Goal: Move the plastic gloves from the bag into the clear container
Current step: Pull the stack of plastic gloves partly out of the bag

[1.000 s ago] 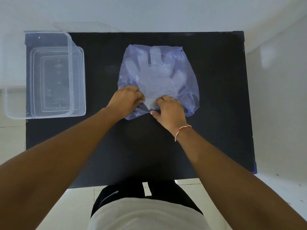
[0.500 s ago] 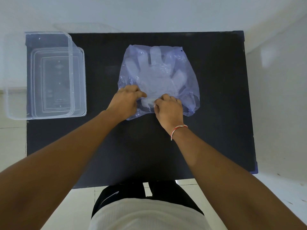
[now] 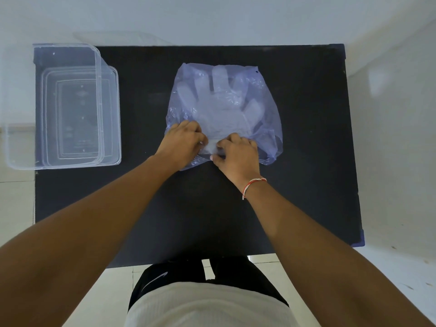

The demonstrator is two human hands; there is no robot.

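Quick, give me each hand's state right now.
Left hand: closed, pinching the near edge of the bag.
Right hand: closed, pinching the same edge.

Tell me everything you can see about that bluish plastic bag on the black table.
The plastic bag is thin, translucent, bluish-tinted film, wrinkled and lying flat near the middle of the black table. A stack of clear plastic gloves shows through it, fingers pointing away from the person. Its near edge is pinched by the left hand and right hand. It lies apart from the clear container.
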